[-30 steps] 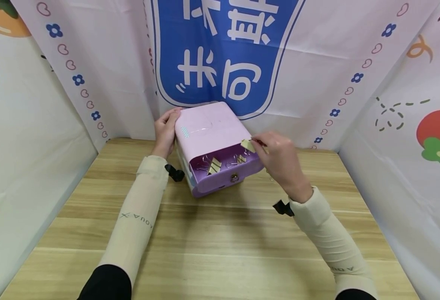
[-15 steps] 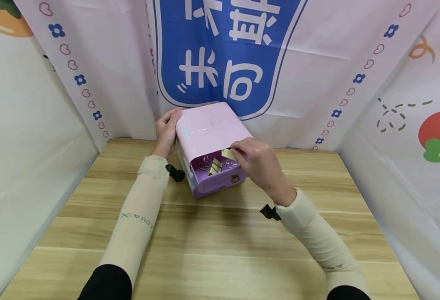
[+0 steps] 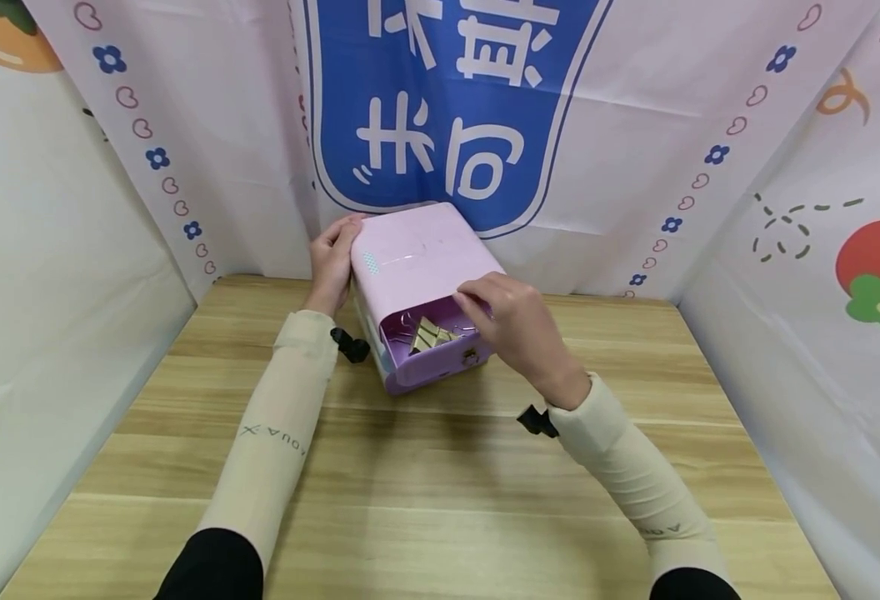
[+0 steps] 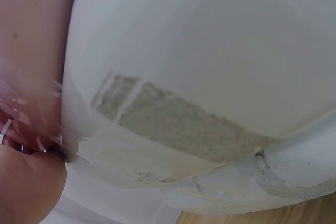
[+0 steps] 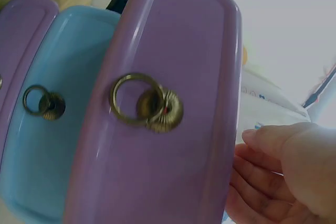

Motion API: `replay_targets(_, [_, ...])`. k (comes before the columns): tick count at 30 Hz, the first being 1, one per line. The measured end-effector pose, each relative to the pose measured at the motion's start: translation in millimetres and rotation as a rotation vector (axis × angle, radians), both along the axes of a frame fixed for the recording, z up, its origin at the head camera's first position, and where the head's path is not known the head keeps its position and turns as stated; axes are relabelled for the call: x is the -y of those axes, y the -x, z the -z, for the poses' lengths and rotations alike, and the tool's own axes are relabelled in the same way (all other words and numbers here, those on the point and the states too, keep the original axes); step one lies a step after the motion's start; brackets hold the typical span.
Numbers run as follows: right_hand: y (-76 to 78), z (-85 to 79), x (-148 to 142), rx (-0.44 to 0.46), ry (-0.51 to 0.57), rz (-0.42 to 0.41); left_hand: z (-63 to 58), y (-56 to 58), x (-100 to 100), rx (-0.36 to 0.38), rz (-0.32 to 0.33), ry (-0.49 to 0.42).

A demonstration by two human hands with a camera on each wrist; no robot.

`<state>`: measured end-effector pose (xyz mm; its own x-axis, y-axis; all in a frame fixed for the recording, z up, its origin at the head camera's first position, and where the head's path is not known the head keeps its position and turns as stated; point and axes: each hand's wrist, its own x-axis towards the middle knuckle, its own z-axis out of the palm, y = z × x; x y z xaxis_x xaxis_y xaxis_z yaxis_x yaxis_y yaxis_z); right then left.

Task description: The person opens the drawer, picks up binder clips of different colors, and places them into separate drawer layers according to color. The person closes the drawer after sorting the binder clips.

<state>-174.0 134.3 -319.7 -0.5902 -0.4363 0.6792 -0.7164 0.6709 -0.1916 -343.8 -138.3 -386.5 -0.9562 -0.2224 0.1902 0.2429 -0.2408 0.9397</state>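
Observation:
A small chest of drawers [image 3: 425, 250] with a pale pink top stands at the back of the table, its purple top drawer [image 3: 425, 364] pulled out. Gold binder clips [image 3: 428, 335] lie inside. My left hand [image 3: 331, 262] holds the chest at its far left corner; a thumb and fingers [image 4: 31, 179] show against its white side. Over the drawer's right part hovers my right hand [image 3: 515, 325], fingers bent and apparently holding nothing; it hides that end of the drawer. In the right wrist view, the purple drawer front [image 5: 173, 51] has a brass ring pull [image 5: 137, 99].
A blue drawer [image 5: 63, 150] with its own ring pull sits below, then another purple one [image 5: 23, 40]. The wooden table [image 3: 410, 500] extends toward me. A printed cloth [image 3: 612, 167] hangs close behind the chest, with white cloth walls at both sides.
My right hand moved left over the drawer carrying a gold binder clip, then let it go; the clip now lies beside the others. My left hand stayed on the chest.

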Motion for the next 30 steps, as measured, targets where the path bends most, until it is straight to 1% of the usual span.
replay_targets(7, [1.8,-2.0,-16,0.015,0.021,0.046,0.2,0.7,0,-0.001,0.006,-0.001])
replay_targets(11, [2.2,-4.7,-25,0.018,0.017,0.087,0.5,1.0,0,-0.002,0.001,0.002])
replay_targets(17, [3.5,-6.6,-39,0.055,0.046,0.149,0.2,1.4,0,-0.009,-0.002,0.012])
replay_targets(25, [6.4,1.0,-57,0.066,0.048,0.198,0.4,1.7,0,-0.009,-0.001,0.010])
replay_targets(30, [11.7,11.6,-68,0.118,0.051,0.238,0.7,1.9,1,-0.006,0.002,0.008])
